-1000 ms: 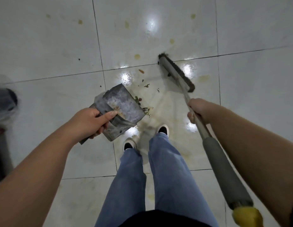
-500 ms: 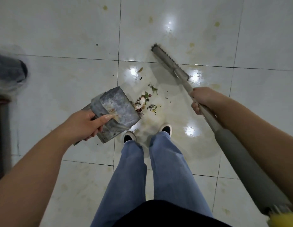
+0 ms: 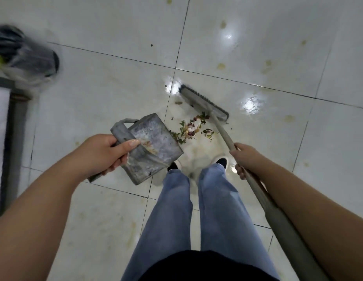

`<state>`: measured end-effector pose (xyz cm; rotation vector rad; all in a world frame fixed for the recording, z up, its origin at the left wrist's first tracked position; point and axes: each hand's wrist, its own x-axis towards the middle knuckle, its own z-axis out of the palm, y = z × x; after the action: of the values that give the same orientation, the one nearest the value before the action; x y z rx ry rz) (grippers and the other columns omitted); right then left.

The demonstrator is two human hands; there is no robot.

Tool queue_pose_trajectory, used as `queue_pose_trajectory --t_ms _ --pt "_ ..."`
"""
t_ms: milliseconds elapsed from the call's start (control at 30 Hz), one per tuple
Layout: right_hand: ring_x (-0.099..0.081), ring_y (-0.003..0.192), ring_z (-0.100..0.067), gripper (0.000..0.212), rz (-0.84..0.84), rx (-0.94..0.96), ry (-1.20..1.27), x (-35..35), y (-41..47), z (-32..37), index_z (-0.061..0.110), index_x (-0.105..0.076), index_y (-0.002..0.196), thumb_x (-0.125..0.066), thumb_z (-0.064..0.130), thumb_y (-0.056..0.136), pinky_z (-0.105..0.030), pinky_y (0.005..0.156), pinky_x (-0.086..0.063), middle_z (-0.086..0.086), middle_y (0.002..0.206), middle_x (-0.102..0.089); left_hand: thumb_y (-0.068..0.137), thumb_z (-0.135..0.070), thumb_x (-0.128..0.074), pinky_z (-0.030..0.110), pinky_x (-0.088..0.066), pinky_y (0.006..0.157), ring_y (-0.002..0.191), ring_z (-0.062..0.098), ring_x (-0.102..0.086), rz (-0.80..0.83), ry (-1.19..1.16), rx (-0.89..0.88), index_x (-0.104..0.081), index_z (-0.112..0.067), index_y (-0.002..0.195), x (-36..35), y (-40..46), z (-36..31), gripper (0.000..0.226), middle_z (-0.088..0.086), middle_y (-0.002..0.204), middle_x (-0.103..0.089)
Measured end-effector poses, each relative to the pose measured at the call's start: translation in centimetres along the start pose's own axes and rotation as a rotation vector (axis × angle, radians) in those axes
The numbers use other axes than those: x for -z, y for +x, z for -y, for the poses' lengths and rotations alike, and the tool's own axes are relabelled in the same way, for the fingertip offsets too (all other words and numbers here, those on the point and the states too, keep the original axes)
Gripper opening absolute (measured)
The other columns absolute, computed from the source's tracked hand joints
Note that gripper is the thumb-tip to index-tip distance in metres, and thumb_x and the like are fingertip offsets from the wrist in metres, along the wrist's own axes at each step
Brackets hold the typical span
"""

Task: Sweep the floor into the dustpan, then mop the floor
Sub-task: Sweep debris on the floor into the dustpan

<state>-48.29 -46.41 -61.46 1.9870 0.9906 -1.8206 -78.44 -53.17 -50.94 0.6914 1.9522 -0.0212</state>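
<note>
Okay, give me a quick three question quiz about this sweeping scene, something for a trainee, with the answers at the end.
1. True or false: the debris pile already lies inside the dustpan.
2. Which hand grips the broom handle? A) left hand B) right hand
3. Fill in: the broom head sits on the far side of the debris from the ____.

Key: 1 false, it lies on the floor tiles between pan and broom. 2 B. 3 dustpan.

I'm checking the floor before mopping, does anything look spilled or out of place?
Yes. A loose pile of scraps lies on the floor between the dustpan and the broom head, not yet swept in. Yellowish stains also dot the tiles beyond.
</note>
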Motion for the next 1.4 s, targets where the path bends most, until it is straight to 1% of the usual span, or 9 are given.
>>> queue_pose_trajectory --t_ms 233,400,567,733,833,967,1233,1300,1400 --pt "-0.03 0.019 -0.007 0.014 -0.157 -0.146 0.405 0.1 -1.0 -0.9 0.019 -0.042 0.094 -0.032 0.009 0.095 -0.011 0.03 -0.032 -0.008 0.058 -0.034 0.082 -0.047 -0.058 0.013 -0.031 0.03 0.027 0.01 -0.036 0.003 -0.034 -0.035 -0.052 -0.01 0.048 2.6 0.9 4.5 0.051 0.001 0.033 -0.045" --pt "-0.032 0.017 -0.007 0.025 -0.131 -0.236 0.566 -0.9 1.9 0.6 0.011 -0.034 0.075 -0.031 0.013 0.099 -0.007 0.029 -0.032 -0.004 0.059 -0.032 0.076 -0.057 -0.056 0.014 -0.031 0.031 0.028 0.013 -0.036 0.022 0.004 -0.049 -0.051 -0.014 0.044 4.3 1.6 6.7 0.054 0.002 0.034 -0.044" --pt "-0.03 0.016 -0.007 0.028 -0.038 -0.265 0.513 -6.3 0.4 -0.2 0.012 -0.034 0.072 -0.032 0.013 0.1 -0.006 0.027 -0.029 -0.002 0.029 -0.035 0.078 -0.055 -0.055 0.017 -0.036 0.035 0.027 0.009 -0.037 -0.031 0.028 -0.059 -0.052 -0.01 0.049 6.9 1.9 8.5 0.053 -0.001 0.033 -0.045" --pt "-0.029 0.018 -0.006 0.03 -0.041 -0.233 0.578 -7.1 -2.8 -0.6 0.016 -0.037 0.07 -0.034 0.011 0.099 -0.006 0.028 -0.028 -0.001 0.029 -0.033 0.08 -0.054 -0.056 0.022 -0.036 0.042 0.028 0.008 -0.04 -0.077 0.04 -0.051 -0.053 -0.011 0.052 8.6 2.0 9.5 0.051 -0.001 0.034 -0.048" --pt "-0.028 0.02 -0.008 0.028 -0.126 -0.125 0.465 -7.3 -3.1 0.4 0.016 -0.039 0.071 -0.037 0.01 0.098 -0.009 0.03 -0.03 -0.005 0.047 -0.033 0.079 -0.055 -0.057 0.023 -0.036 0.043 0.028 0.008 -0.039 -0.072 0.022 -0.055 -0.053 -0.011 0.052 8.9 2.1 9.7 0.052 -0.002 0.034 -0.047" --pt "-0.029 0.019 -0.008 0.024 -0.124 -0.038 0.347 -6.4 -2.2 3.9 0.017 -0.042 0.075 -0.039 0.013 0.099 -0.011 0.03 -0.032 -0.006 0.057 -0.034 0.081 -0.053 -0.057 0.021 -0.035 0.037 0.027 0.007 -0.04 -0.056 0.046 -0.087 -0.053 -0.012 0.052 8.5 2.3 8.7 0.051 -0.002 0.033 -0.047" --pt "-0.03 0.019 -0.006 0.014 -0.023 -0.033 0.431 -6.2 -5.0 8.9 0.019 -0.046 0.107 -0.035 0.014 0.1 -0.008 0.031 -0.032 -0.005 0.056 -0.036 0.079 -0.054 -0.059 0.021 -0.038 0.039 0.03 0.01 -0.043 0.012 0.045 -0.169 -0.054 -0.012 0.053 8.3 1.1 3.2 0.05 -0.003 0.035 -0.047" --pt "-0.03 0.018 -0.006 0.007 -0.015 -0.04 0.471 -5.4 -5.6 8.7 0.014 -0.043 0.1 -0.037 0.015 0.1 -0.009 0.03 -0.032 -0.005 0.055 -0.036 0.079 -0.054 -0.059 0.021 -0.04 0.038 0.031 0.011 -0.045 0.046 0.094 -0.212 -0.055 -0.011 0.053 8.3 1.1 1.0 0.05 -0.003 0.035 -0.048" --pt "-0.031 0.018 -0.006 0.028 -0.057 -0.084 0.552 -2.7 -5.4 7.7 0.004 -0.042 0.078 -0.045 0.022 0.099 -0.009 0.028 -0.03 -0.006 0.05 -0.038 0.078 -0.055 -0.058 0.02 -0.04 0.037 0.031 0.01 -0.045 0.079 0.151 -0.261 -0.056 -0.01 0.055 7.4 1.6 -2.8 0.05 -0.002 0.034 -0.048"
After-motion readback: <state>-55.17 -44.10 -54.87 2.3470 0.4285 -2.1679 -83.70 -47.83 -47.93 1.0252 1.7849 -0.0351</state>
